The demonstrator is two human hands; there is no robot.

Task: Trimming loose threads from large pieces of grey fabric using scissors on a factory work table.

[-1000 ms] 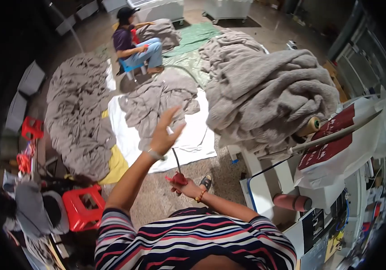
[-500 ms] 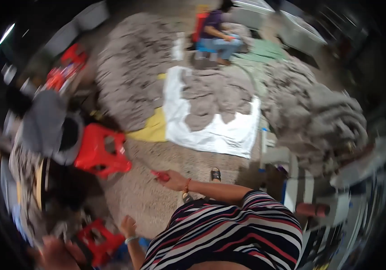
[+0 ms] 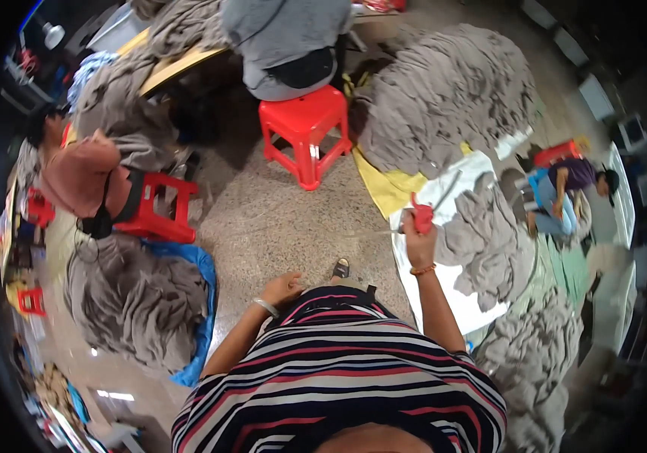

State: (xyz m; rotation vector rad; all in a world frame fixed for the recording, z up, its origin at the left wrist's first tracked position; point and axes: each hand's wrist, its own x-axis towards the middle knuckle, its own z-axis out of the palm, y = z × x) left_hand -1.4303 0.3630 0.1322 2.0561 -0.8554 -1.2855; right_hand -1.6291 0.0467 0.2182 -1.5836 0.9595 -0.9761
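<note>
My right hand [image 3: 420,240], with a reddish band at its wrist, is closed around a red-handled tool [image 3: 422,214]. A thin grey piece slants up and right from the tool, and a thin pale line runs off to its left; the exact kind is unclear. Behind the tool lies a white sheet [image 3: 406,283] with grey-brown fabric [image 3: 482,234] heaped on it. My left hand [image 3: 282,288], with a pale bracelet, hangs in front of my striped shirt. Its fingers are loosely bent and slightly apart, and nothing shows in them.
A red stool [image 3: 305,124] with a seated person in grey stands ahead. At left, a person in a pink top sits on another red stool [image 3: 161,208]. Fabric on a blue sheet [image 3: 208,291] lies nearer. Large fabric heaps [image 3: 451,98] and a third seated person [image 3: 565,192] are at right.
My view has swung left, so the fabric heaps now appear farther right. My right hand, with the red tool, has gone from pointing left to pointing ahead. My left hand is nearer my body.
</note>
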